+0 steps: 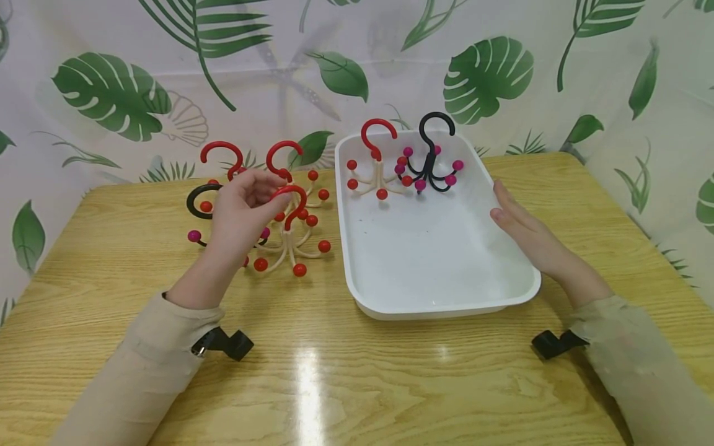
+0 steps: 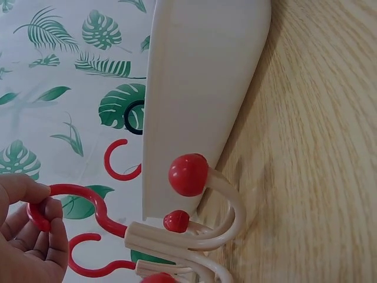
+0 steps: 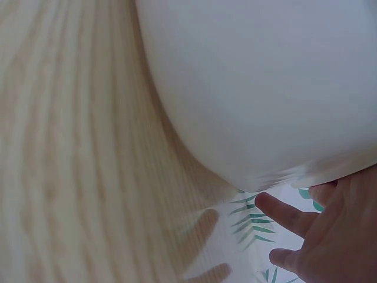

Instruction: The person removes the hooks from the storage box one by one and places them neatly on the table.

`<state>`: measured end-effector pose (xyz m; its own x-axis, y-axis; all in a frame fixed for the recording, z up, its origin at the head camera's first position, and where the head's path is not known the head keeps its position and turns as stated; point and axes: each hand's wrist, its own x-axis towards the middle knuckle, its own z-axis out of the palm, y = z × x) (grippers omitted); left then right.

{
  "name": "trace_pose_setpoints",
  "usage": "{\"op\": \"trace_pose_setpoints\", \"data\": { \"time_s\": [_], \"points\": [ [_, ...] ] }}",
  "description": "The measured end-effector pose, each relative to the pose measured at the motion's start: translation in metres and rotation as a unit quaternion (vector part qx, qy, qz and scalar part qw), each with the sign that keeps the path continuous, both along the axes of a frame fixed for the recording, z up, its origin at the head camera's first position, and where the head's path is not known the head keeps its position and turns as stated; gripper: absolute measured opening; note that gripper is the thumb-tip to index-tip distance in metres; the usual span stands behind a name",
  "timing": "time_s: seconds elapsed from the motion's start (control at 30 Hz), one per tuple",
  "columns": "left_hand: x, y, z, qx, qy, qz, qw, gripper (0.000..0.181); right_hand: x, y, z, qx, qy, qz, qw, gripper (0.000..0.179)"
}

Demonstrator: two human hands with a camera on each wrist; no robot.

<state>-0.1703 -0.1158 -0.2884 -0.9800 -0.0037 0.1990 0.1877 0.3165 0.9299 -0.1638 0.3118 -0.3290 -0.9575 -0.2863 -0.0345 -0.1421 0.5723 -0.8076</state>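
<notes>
My left hand [image 1: 237,207] pinches the red hook of a beige multi-arm hanger [image 1: 287,238] between thumb and fingers. Red balls tip the hanger's curved arms, and it stands upright left of the white tub [image 1: 424,311]. In the left wrist view the thumb and fingers meet on the curled end of that red hook [image 2: 76,190]. My right hand [image 1: 527,238] lies against the tub's right rim with its fingers extended. Inside the tub, at the back, stand a beige hanger [image 1: 378,173] with a red hook and a black hanger [image 1: 429,164] with magenta balls.
Behind my left hand stand more hangers, among them one with a red hook [image 1: 284,148], another red hook [image 1: 220,147] and a black hook [image 1: 195,201], partly hidden by the hand. Everything sits on a wooden table [image 1: 390,384]. A leaf-patterned cloth [image 1: 390,62] hangs behind.
</notes>
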Motion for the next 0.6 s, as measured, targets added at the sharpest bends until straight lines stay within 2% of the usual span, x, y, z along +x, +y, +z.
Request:
{"op": "trace_pose_setpoints", "data": {
  "time_s": [0.37, 0.6],
  "points": [
    [0.0013, 0.0000, -0.0004, -0.016, -0.010, 0.005, 0.9998, 0.025, -0.0003, 0.0000, -0.0005, -0.005, 0.000, 0.000, 1.0000, 0.062],
    [0.0012, 0.0005, 0.0027, 0.000, 0.016, 0.003, 0.9999, 0.024, -0.0005, 0.0004, -0.0010, -0.007, 0.000, 0.000, 1.0000, 0.061]
  ]
}}
